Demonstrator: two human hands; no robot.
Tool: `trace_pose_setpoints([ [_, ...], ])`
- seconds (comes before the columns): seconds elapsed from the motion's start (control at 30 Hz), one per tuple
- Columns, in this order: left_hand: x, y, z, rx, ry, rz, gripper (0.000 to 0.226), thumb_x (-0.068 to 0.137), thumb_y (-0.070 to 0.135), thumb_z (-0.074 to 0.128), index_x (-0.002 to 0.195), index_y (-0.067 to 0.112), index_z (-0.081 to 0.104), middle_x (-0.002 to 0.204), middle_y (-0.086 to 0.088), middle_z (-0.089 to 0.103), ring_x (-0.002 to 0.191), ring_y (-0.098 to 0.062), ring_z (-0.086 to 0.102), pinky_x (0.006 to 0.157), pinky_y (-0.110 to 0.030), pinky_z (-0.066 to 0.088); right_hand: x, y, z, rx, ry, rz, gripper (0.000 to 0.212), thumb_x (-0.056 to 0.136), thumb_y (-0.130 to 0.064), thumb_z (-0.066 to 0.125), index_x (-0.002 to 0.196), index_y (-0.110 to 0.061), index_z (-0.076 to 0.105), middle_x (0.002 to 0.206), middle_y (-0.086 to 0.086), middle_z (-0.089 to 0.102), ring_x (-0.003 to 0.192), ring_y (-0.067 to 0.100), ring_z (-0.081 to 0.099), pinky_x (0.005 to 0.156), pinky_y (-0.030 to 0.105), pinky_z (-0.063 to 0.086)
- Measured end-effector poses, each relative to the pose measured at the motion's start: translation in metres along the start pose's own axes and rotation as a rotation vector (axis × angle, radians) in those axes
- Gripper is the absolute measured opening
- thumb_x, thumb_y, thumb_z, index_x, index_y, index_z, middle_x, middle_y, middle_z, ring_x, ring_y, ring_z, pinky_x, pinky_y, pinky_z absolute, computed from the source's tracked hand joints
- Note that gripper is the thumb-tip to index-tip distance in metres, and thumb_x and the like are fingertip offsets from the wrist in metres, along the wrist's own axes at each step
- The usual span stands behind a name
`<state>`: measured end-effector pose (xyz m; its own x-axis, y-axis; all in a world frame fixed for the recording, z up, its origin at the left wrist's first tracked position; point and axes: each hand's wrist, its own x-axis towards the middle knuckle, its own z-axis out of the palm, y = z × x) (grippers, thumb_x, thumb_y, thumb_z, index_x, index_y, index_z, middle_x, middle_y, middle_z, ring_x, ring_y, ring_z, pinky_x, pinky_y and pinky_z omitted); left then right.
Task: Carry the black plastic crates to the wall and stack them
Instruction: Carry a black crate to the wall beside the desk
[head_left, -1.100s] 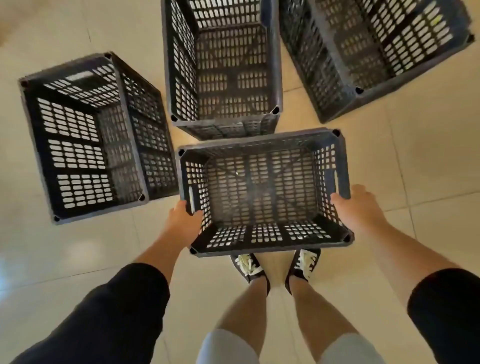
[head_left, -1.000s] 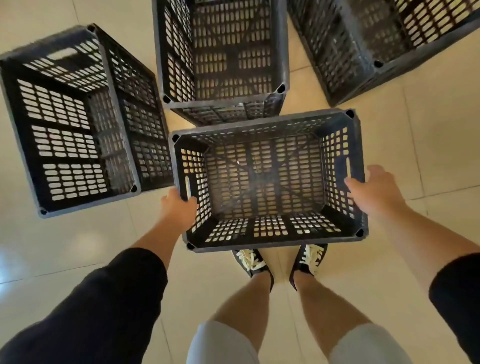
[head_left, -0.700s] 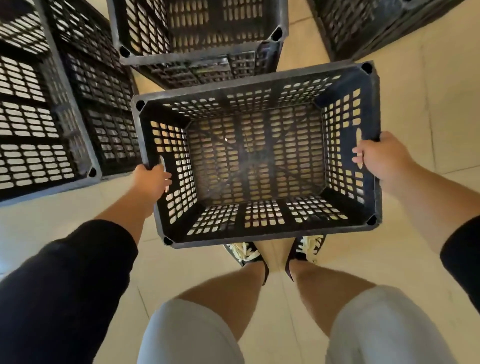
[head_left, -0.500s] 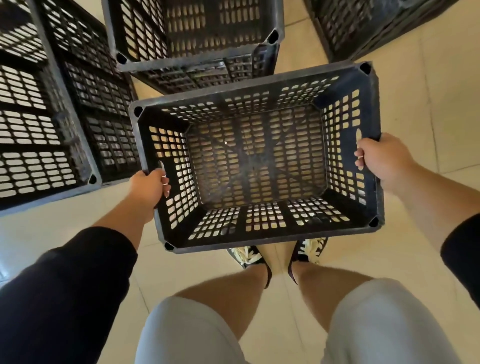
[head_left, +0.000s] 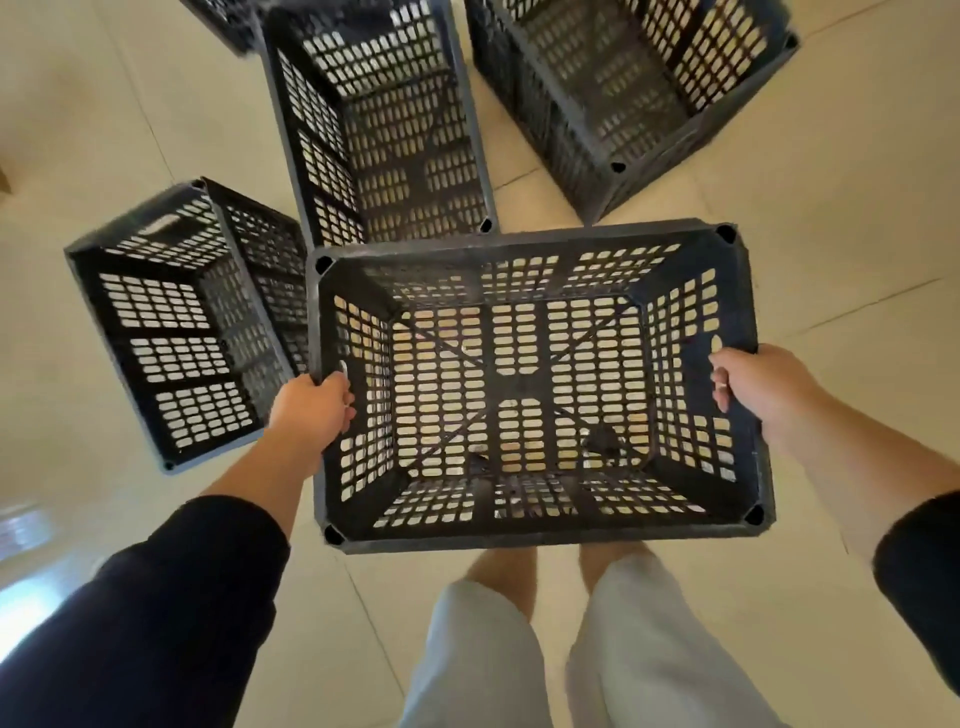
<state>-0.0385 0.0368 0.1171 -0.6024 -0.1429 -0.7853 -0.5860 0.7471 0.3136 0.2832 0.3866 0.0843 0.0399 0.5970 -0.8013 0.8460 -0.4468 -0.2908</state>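
Note:
I hold an empty black plastic crate (head_left: 524, 532) with perforated walls level in front of my body, above my legs and off the floor. My left hand (head_left: 311, 410) grips the handle slot in its left side wall. My right hand (head_left: 758, 387) grips the slot in its right side wall. Three more black crates rest on the floor beyond it: one to the left (head_left: 111, 312), one straight ahead (head_left: 475, 130), one at the upper right (head_left: 587, 176).
The floor (head_left: 857, 234) is pale glossy tile with open room to the right and to the far left. Part of another dark crate (head_left: 223, 26) shows at the top edge. My legs in light shorts are beneath the held crate.
The crate has come up off the floor and closer to my body. The crates on the floor now look farther away, and my feet are hidden under the held crate.

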Motion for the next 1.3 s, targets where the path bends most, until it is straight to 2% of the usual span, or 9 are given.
trace_pose_setpoints([
  [0.13, -0.086, 0.058, -0.031, 0.050, -0.033, 0.077, 0.020, 0.101, 0.024, 0.060, 0.096, 0.007, 0.067, 0.076, -0.009, 0.065, 0.065, -0.024, 0.059, 0.072, -0.043, 0.051, -0.066, -0.013, -0.075, 0.088, 0.007, 0.031, 0.025, 0.092, -0.030, 0.059, 0.092, -0.005, 0.065, 0.077, 0.013, 0.064, 0.066, 0.029, 0.059, 0.075, 0.042, 0.053],
  [0.3, -0.185, 0.123, -0.057, 0.068, -0.071, 0.208, 0.020, 0.099, 0.027, 0.064, 0.092, 0.008, 0.067, 0.070, -0.006, 0.066, 0.063, -0.022, 0.058, 0.068, -0.040, 0.050, -0.146, -0.020, -0.159, 0.194, 0.057, 0.027, 0.023, 0.096, -0.030, 0.060, 0.095, -0.008, 0.065, 0.078, 0.011, 0.065, 0.067, 0.027, 0.060, 0.073, 0.042, 0.052],
  [0.5, -0.244, 0.175, -0.045, 0.174, -0.148, 0.339, 0.020, 0.105, 0.023, 0.057, 0.094, 0.008, 0.061, 0.076, -0.009, 0.062, 0.061, -0.021, 0.055, 0.060, -0.035, 0.048, -0.205, -0.008, -0.222, 0.307, 0.133, 0.066, 0.028, 0.100, -0.034, 0.059, 0.098, -0.007, 0.067, 0.083, 0.014, 0.067, 0.071, 0.027, 0.060, 0.073, 0.041, 0.052],
  [0.7, -0.281, 0.226, -0.012, 0.348, -0.288, 0.491, 0.026, 0.104, 0.023, 0.056, 0.084, 0.006, 0.059, 0.071, -0.010, 0.060, 0.061, -0.026, 0.055, 0.064, -0.041, 0.048, -0.263, 0.037, -0.262, 0.485, 0.275, 0.144, 0.031, 0.099, -0.038, 0.063, 0.099, -0.007, 0.067, 0.086, 0.013, 0.070, 0.072, 0.026, 0.062, 0.081, 0.046, 0.057],
  [0.93, -0.355, 0.255, 0.056, 0.530, -0.391, 0.650, 0.019, 0.105, 0.019, 0.052, 0.110, 0.003, 0.061, 0.076, -0.009, 0.059, 0.058, -0.023, 0.052, 0.057, -0.037, 0.045, -0.339, 0.124, -0.278, 0.721, 0.417, 0.247, 0.034, 0.098, -0.032, 0.065, 0.109, 0.001, 0.067, 0.083, 0.013, 0.066, 0.068, 0.027, 0.059, 0.073, 0.044, 0.054],
  [1.03, -0.399, 0.250, 0.099, 0.616, -0.462, 0.689, 0.032, 0.105, 0.015, 0.049, 0.130, -0.004, 0.057, 0.076, -0.009, 0.057, 0.057, -0.022, 0.049, 0.054, -0.036, 0.042, -0.373, 0.173, -0.285, 0.831, 0.474, 0.312, 0.029, 0.099, -0.029, 0.064, 0.106, -0.001, 0.065, 0.085, 0.014, 0.066, 0.071, 0.027, 0.060, 0.072, 0.041, 0.051],
  [1.1, -0.431, 0.241, 0.131, 0.688, -0.508, 0.749, 0.035, 0.105, 0.014, 0.050, 0.131, -0.008, 0.057, 0.074, -0.008, 0.055, 0.057, -0.022, 0.048, 0.056, -0.037, 0.042, -0.393, 0.209, -0.288, 0.906, 0.506, 0.371, 0.027, 0.100, -0.029, 0.064, 0.104, -0.002, 0.064, 0.089, 0.016, 0.067, 0.076, 0.030, 0.062, 0.074, 0.040, 0.050],
  [1.2, -0.489, 0.213, 0.181, 0.785, -0.555, 0.838, 0.019, 0.107, 0.016, 0.049, 0.109, 0.003, 0.062, 0.070, -0.008, 0.053, 0.055, -0.021, 0.047, 0.054, -0.036, 0.040, -0.419, 0.269, -0.294, 1.026, 0.548, 0.457, 0.027, 0.099, -0.031, 0.064, 0.102, -0.004, 0.064, 0.093, 0.018, 0.069, 0.080, 0.033, 0.064, 0.079, 0.045, 0.052],
  [1.3, -0.552, 0.173, 0.230, 0.904, -0.573, 0.940, 0.026, 0.106, 0.018, 0.049, 0.085, 0.006, 0.058, 0.066, -0.009, 0.053, 0.054, -0.022, 0.048, 0.054, -0.032, 0.041, -0.446, 0.330, -0.303, 1.135, 0.584, 0.530, 0.026, 0.098, -0.030, 0.065, 0.101, -0.004, 0.064, 0.093, 0.018, 0.069, 0.080, 0.033, 0.065, 0.077, 0.046, 0.053],
])
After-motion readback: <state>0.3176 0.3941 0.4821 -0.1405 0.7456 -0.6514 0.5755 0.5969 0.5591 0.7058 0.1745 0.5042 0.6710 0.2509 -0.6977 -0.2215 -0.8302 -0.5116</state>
